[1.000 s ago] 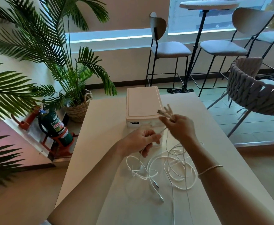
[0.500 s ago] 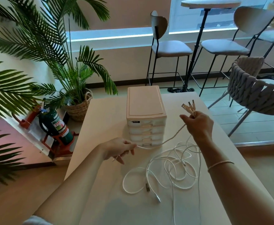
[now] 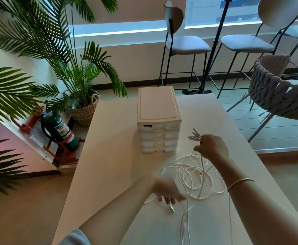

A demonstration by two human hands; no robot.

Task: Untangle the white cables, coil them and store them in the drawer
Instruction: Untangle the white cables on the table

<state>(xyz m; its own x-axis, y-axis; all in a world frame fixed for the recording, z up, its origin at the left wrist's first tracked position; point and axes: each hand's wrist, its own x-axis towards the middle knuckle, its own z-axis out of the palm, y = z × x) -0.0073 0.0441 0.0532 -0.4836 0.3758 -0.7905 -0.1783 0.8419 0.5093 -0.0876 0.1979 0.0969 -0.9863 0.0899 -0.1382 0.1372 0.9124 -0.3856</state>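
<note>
- White cables are lying in loose overlapping loops on the tabletop, toward its near right edge.
- Right hand is pinching several connector ends together, fanned above its fingers.
- Left hand, blurred, is hovering with relaxed fingers over one strand.
- Drawing single strands gently should be preventing knots.
- Thin, smooth, springy cords; boxy plastic drawer unit is standing behind them, all drawers closed.

My cables are white, the drawer box is cream with translucent fronts, the table plain beige, the extinguisher green.
</note>
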